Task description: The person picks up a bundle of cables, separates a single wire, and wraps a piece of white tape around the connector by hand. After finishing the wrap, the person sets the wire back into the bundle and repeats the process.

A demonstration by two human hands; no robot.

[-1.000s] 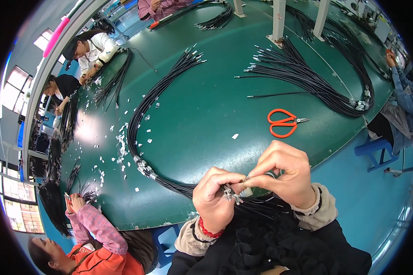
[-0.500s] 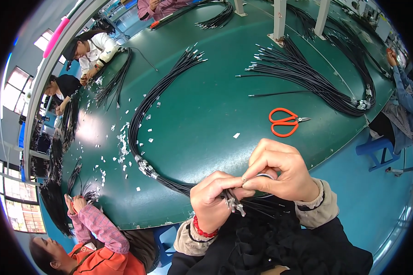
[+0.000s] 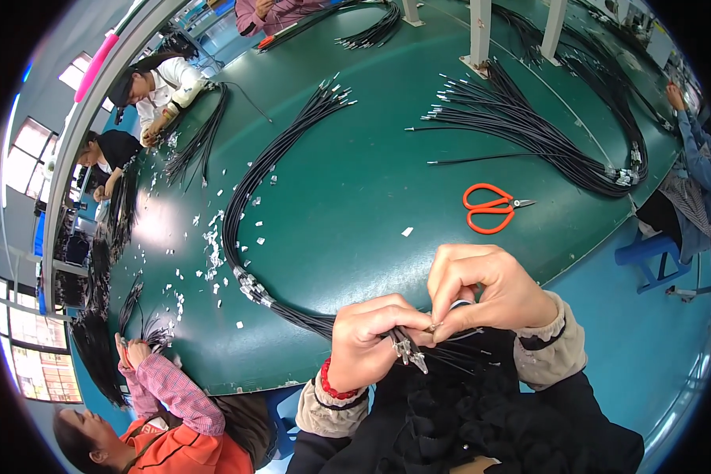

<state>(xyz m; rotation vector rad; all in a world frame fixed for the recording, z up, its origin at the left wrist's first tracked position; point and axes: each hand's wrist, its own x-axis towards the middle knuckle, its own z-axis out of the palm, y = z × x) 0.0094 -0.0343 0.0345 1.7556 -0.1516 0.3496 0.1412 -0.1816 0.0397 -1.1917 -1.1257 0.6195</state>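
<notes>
My left hand is closed around a bundle of black cables close to the table's near edge. Silver metal cable ends stick out below its fingers. Thumb and forefinger of my right hand pinch at a tiny shiny piece beside my left fingertips; what it is exactly is too small to tell. From my left hand the bundle curves over the table to the far left, with a cluster of silver fittings partway along and metal tips fanned out at its far end.
Orange-handled scissors lie on the green table. Another black cable bundle fans out at the right, near a white post. Small white scraps are scattered at the left. Co-workers sit along the left side, and a blue stool stands at the right.
Both hands have shifted slightly to the right, still close together. My right fingers have drawn in a little at the pinch, and the cable bundle stays in my left hand.
</notes>
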